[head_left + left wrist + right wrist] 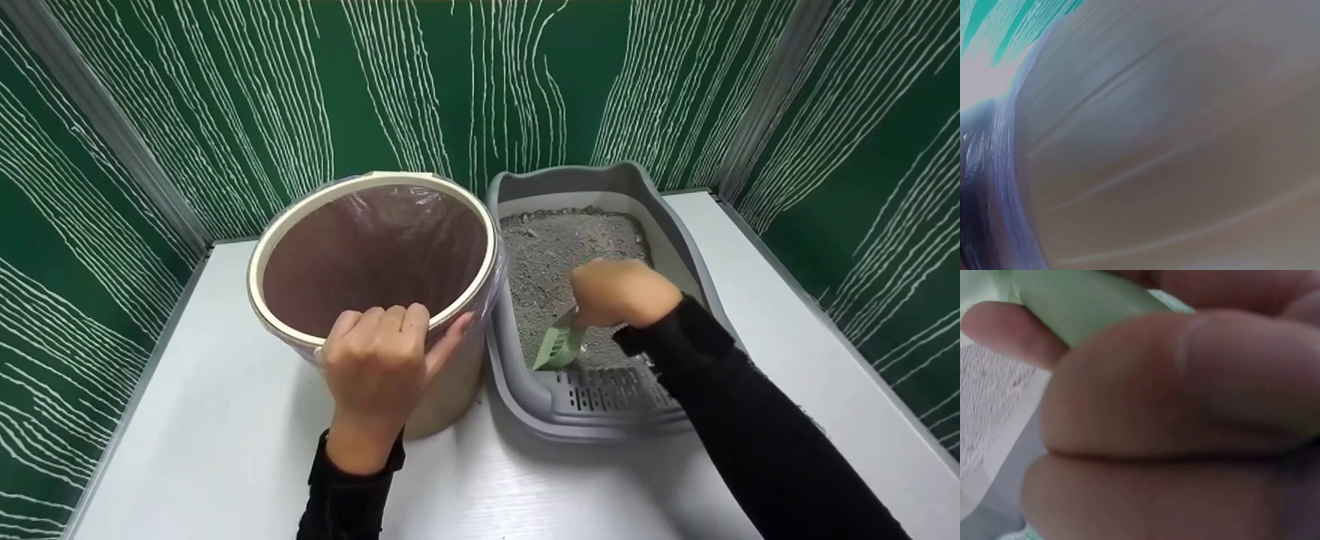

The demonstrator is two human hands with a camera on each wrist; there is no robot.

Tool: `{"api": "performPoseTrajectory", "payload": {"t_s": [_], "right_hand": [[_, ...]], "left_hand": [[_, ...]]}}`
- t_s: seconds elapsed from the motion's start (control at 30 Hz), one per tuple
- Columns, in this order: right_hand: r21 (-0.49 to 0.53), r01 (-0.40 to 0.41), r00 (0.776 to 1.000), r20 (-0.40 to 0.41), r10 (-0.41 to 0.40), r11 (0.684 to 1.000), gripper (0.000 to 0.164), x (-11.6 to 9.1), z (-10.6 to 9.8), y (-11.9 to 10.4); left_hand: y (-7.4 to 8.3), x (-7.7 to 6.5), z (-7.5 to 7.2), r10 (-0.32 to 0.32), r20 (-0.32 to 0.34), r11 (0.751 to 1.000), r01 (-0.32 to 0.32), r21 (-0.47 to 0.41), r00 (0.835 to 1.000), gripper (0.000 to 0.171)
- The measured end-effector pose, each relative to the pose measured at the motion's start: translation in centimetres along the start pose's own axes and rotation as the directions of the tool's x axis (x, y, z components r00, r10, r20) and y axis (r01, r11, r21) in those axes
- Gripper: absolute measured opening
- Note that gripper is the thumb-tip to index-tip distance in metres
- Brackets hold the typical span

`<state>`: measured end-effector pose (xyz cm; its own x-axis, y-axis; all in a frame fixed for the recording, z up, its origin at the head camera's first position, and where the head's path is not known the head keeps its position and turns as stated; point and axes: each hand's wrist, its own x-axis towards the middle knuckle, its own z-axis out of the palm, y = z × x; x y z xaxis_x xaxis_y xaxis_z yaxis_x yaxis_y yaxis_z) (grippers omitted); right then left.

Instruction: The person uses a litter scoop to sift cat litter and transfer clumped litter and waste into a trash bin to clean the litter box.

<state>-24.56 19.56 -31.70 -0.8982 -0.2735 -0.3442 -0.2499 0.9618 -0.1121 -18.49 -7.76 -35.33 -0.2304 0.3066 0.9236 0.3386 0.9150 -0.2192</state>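
Note:
My left hand (379,364) grips the near rim of a round trash bin (258,300), fingers curled over its cream-coloured ring. A clear bag lines the bin, and its ribbed outer side (1185,163) fills the left wrist view. Within the grey litter box (517,382), my right hand (624,292) holds a green slotted litter scoop (561,343), blade pointing down towards the near left of the litter. The right wrist view shows fingers wrapped round the scoop's handle (1089,306). Grey cat litter (544,251) with some reddish bits covers the box floor.
Bin and litter box stand side by side on a white table (465,495). The box has a slotted grey step (611,390) at its near end. Green panels (510,82) with white wavy lines rise behind and on both sides, joined by grey posts (772,97).

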Motion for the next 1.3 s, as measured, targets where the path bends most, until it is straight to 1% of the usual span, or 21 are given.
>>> {"api": "performPoseTrajectory", "payload": {"t_s": [0.1,0.17,0.23,0.33,0.43,0.57,0.77,0.87,0.97,1.07,1.13,1.23,1.3], "right_hand": [[0.038,-0.010,1.000,-0.002,0.010,0.999,0.039,-0.7,-0.8,1.5],[0.078,-0.021,1.000,0.007,0.020,0.997,0.036,-1.1,-1.4,2.7],[0.096,-0.033,0.999,0.014,0.031,0.995,0.036,-1.5,-2.0,3.9],[0.084,-0.028,1.000,-0.004,0.028,0.996,0.031,-1.9,-2.6,5.8],[0.069,-0.016,1.000,-0.023,0.018,0.997,0.032,-2.2,-3.0,7.2],[0.067,-0.002,0.999,-0.046,0.005,0.998,0.036,-2.4,-3.4,8.5],[0.082,0.007,0.994,-0.111,0.002,0.997,0.030,-2.2,-3.5,9.1],[0.075,0.019,0.991,-0.132,-0.009,0.997,0.030,-2.1,-3.5,9.3],[0.071,0.032,0.990,-0.141,-0.022,0.997,0.032,-2.0,-3.4,9.5],[0.100,0.029,0.988,-0.154,-0.013,0.995,0.036,-1.9,-3.4,9.8],[0.132,0.017,0.983,-0.185,0.008,0.991,0.041,-1.8,-3.4,10.0],[0.182,-0.008,0.962,-0.266,0.057,0.983,0.050,-1.6,-3.6,10.5],[0.196,-0.016,0.936,-0.343,0.084,0.981,0.056,-1.4,-3.7,10.7]], "left_hand": [[-0.1,0.0,0.0,0.008,-0.001,1.000,-0.008,0.000,1.000,0.062],[-0.2,0.0,0.0,0.012,-0.007,1.000,-0.012,-0.003,1.000,0.062],[-0.4,-0.1,-0.1,0.018,-0.012,1.000,-0.018,-0.013,1.000,0.063],[-0.8,0.0,-0.2,0.030,-0.012,0.999,-0.031,-0.033,0.999,0.063],[-1.4,0.0,-0.2,0.045,-0.003,0.997,-0.045,-0.055,0.999,0.062],[-2.3,0.0,-0.2,0.055,0.010,0.996,-0.055,-0.067,0.998,0.061],[-4.1,-0.3,0.0,0.067,0.014,0.997,-0.067,-0.034,0.998,0.060],[-5.2,-0.5,0.3,0.056,0.027,0.998,-0.056,-0.013,0.998,0.060],[-6.5,-0.9,0.4,0.021,0.062,1.000,-0.020,-0.008,0.998,0.059],[-7.8,-1.2,0.6,-0.023,0.098,1.000,0.023,-0.004,0.995,0.058],[-8.4,-1.4,0.6,-0.050,0.121,0.999,0.049,0.005,0.991,0.058],[-9.1,-1.4,0.8,-0.075,0.150,0.997,0.073,0.022,0.986,0.058],[-9.3,-1.4,0.8,-0.088,0.170,0.996,0.084,0.031,0.982,0.059]]}}
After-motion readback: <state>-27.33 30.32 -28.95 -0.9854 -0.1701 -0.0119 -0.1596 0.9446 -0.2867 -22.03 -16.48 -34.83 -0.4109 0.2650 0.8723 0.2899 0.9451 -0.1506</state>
